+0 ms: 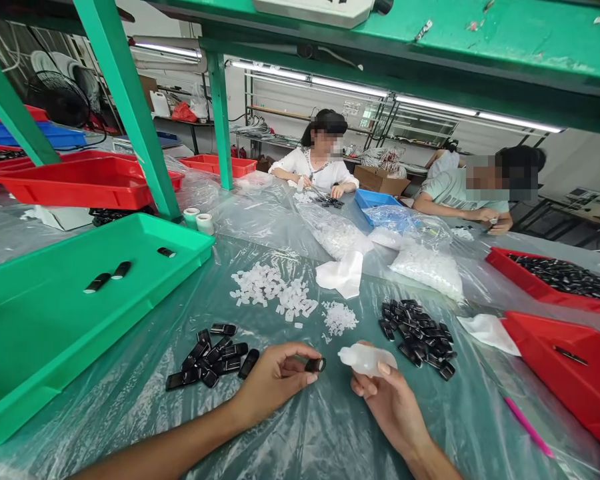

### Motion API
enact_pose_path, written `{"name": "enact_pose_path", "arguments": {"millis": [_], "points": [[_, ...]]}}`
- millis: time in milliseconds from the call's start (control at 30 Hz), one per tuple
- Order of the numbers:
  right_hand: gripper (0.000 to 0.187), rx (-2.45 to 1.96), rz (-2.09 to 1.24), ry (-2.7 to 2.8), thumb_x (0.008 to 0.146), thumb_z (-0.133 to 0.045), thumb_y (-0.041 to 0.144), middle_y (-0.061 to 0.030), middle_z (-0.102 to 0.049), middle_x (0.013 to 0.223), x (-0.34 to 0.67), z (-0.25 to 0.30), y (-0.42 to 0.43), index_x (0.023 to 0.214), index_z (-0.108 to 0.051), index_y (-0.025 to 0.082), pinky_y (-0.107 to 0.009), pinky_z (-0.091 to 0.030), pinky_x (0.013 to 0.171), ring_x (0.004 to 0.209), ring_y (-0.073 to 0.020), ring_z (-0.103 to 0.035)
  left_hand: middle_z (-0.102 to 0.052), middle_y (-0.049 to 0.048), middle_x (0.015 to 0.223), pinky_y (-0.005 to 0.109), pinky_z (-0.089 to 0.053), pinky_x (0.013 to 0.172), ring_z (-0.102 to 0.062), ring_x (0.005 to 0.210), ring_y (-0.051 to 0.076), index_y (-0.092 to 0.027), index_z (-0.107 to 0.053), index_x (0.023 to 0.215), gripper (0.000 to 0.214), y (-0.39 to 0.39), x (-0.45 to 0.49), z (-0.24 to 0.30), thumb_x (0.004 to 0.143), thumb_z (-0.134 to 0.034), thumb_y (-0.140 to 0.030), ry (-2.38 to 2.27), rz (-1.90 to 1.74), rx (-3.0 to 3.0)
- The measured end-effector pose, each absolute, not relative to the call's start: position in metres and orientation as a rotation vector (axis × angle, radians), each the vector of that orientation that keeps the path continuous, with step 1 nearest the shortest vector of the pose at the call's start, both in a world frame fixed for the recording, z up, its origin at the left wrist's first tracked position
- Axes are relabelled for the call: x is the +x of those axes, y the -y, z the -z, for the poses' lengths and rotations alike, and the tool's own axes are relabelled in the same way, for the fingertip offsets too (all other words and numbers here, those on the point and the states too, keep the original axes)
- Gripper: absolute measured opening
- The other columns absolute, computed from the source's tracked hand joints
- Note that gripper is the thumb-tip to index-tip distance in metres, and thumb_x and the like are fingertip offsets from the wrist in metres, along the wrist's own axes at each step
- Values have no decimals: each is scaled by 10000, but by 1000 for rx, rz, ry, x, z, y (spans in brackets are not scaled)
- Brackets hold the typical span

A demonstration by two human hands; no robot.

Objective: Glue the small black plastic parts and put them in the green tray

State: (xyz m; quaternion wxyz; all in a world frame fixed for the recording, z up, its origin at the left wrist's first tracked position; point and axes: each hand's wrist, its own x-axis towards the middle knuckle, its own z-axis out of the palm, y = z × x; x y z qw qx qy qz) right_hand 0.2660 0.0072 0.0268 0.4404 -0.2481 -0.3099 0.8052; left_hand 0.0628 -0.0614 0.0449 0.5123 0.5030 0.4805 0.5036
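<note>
My left hand [275, 380] pinches a small black plastic part [315, 365] between thumb and fingers. Just right of it, my right hand [387, 397] grips a small translucent squeeze bottle [366, 358], its tip pointing left toward the black part. A cluster of black parts [214, 357] lies left of my left hand. Another heap of black parts [420, 337] lies right of the bottle. Piles of small white pieces [275, 293] lie beyond my hands on the plastic-covered table [305, 440].
A green tray [55, 333] holding three black parts sits at left. Red trays [575, 373] stand at right, one full of black parts [565, 275]. Bags of white pieces [425, 267], a white cloth [343, 275] and tape rolls [199, 219] lie farther back. Two people work across the table.
</note>
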Motion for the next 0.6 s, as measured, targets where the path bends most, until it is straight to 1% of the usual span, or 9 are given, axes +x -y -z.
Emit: {"name": "enact_pose_path", "arguments": {"millis": [133, 233, 300, 400, 467, 600], "points": [[249, -711, -1957, 895, 805, -611, 334, 47, -394, 569, 266, -24, -7, 994, -635, 173, -239, -377, 535, 502, -83, -248, -655, 59, 977, 275, -497, 706, -624, 785, 181, -200, -634, 991, 222, 63, 63, -45, 773, -636, -239, -1277, -1199, 1295], [248, -754, -1909, 1022, 813, -604, 339, 55, -358, 543, 265, -25, -5, 997, -624, 174, -233, -372, 542, 515, -93, -263, -658, 42, 972, 266, -496, 684, -617, 760, 169, -223, -629, 998, 219, 63, 63, -43, 780, -623, -237, -1331, -1197, 1351], [247, -790, -1855, 1108, 809, -608, 346, 38, -430, 590, 265, -25, -4, 992, -618, 182, -229, -371, 544, 534, -98, -301, -659, 34, 955, 258, -494, 660, -611, 740, 163, -236, -628, 998, 213, 63, 63, -42, 785, -615, -241, -1349, -1195, 1388], [268, -844, -1768, 1237, 793, -620, 372, -10, -563, 783, 267, -27, -3, 995, -602, 197, -228, -380, 564, 620, -117, -404, -658, 30, 943, 255, -490, 653, -604, 739, 162, -248, -629, 1002, 211, 63, 63, -43, 794, -601, -228, -1374, -1175, 1451], [289, -865, -1721, 1324, 776, -636, 384, -21, -585, 867, 269, -28, -2, 999, -592, 205, -228, -385, 583, 670, -131, -444, -657, 31, 949, 256, -485, 669, -599, 763, 165, -251, -628, 1012, 227, 63, 62, -43, 793, -595, -197, -1385, -1165, 1510], [326, -898, -1656, 1440, 737, -682, 387, -5, -580, 828, 272, -30, 0, 999, -589, 216, -216, -384, 597, 667, -127, -460, -646, 40, 977, 262, -472, 691, -583, 787, 167, -267, -612, 1085, 313, 62, 61, -42, 795, -585, -151, -1389, -1177, 1614]]}}
